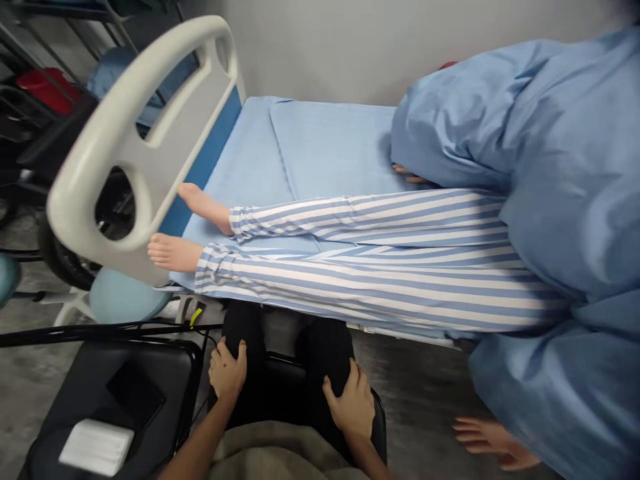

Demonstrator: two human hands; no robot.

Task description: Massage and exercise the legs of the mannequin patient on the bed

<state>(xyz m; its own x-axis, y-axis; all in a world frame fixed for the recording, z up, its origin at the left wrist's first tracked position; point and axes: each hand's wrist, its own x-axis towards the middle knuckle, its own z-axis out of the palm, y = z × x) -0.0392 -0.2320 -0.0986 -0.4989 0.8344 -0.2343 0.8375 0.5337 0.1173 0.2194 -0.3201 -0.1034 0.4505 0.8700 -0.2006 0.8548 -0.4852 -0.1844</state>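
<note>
Beige fabric (280, 460) is spread across the lap, with black-clad knees just beyond it. The left hand (227, 370) is laid on the left knee (243, 333), and the right hand (350, 403) is laid on the right knee (327, 350); both are open, and no grip is closed on anything. The knees are placed just beside the near edge of a bed (325, 147) covered with a blue sheet. To the near left, a white pad (96, 447) and a dark square (135, 393) are laid on a black stool (57, 417). On the bed, legs in striped trousers (375, 267) are stretched leftward, with bare feet (203, 208) set against a white footboard (135, 143). The right side is taken up by a person in a blue gown (550, 167), bent over the bed. That person's hand (495, 443) is held near the floor at the near right, fingers spread, well apart from the knees.
</note>
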